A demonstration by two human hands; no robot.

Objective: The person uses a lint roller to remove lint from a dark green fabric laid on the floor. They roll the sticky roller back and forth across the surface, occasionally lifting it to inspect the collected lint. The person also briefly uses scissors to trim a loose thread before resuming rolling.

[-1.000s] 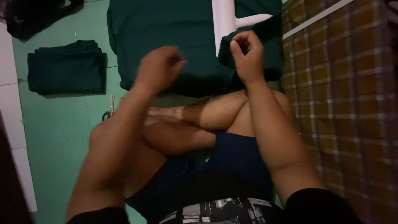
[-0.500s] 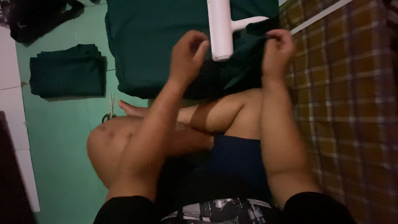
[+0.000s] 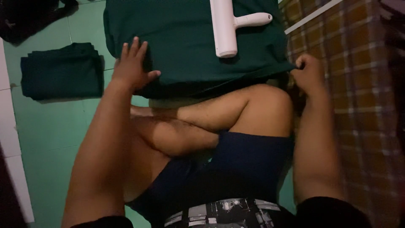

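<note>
A dark green garment lies spread on the green tiled floor in front of my crossed legs. My left hand rests flat with fingers spread on its near left corner. My right hand pinches the near right corner of the cloth by my knee. A white lint roller lies on top of the garment, handle pointing right.
A folded dark green garment sits on the floor to the left. Dark cloth lies at the top left. A brown plaid fabric covers the right side. A white tiled strip runs along the left edge.
Both hands have moved apart from the middle of the near edge to its two corners. The left hand has opened flat on the cloth; the cloth now lies wider.
</note>
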